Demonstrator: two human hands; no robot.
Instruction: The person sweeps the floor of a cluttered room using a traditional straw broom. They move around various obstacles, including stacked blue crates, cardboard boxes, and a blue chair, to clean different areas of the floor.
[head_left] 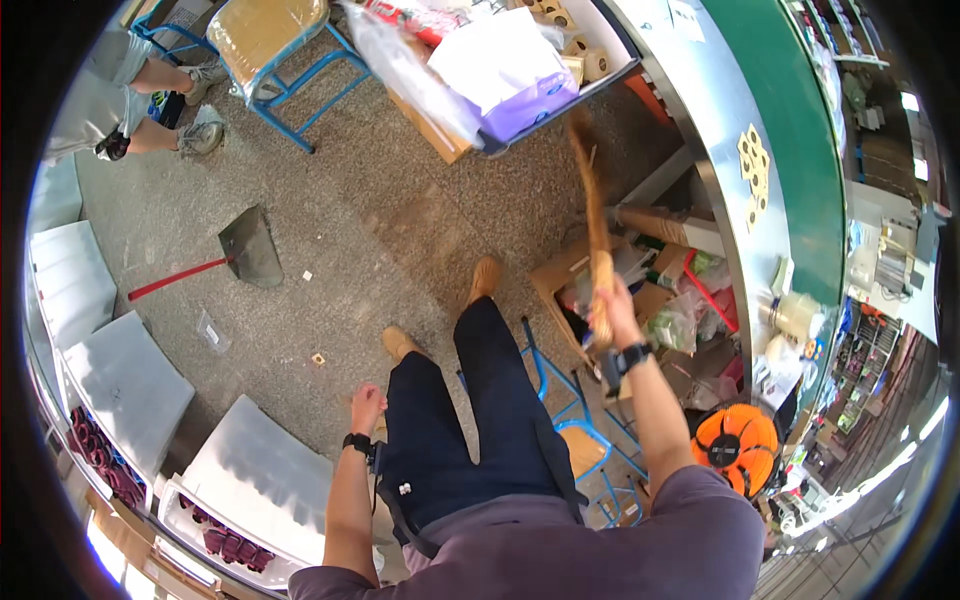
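- Beyond the right hand's (619, 315) grip, the wooden handle (597, 225) is blurred.
- Right of it, the steel countertop (718, 108) is fisheye-bent.
- Left, white bins (258, 470) are dappled by shadow.

A short-sleeved shirt (600, 550) of muted purple-grey is worn above dark navy trousers (425, 430), on which a small white mark (405, 489) is seen; a dark strap (414, 540) is shown at the left side of the waist; tan shoes (485, 279) are worn below; black wristbands (633, 356) are fastened on both sides, with small dark boxes (609, 374) attached
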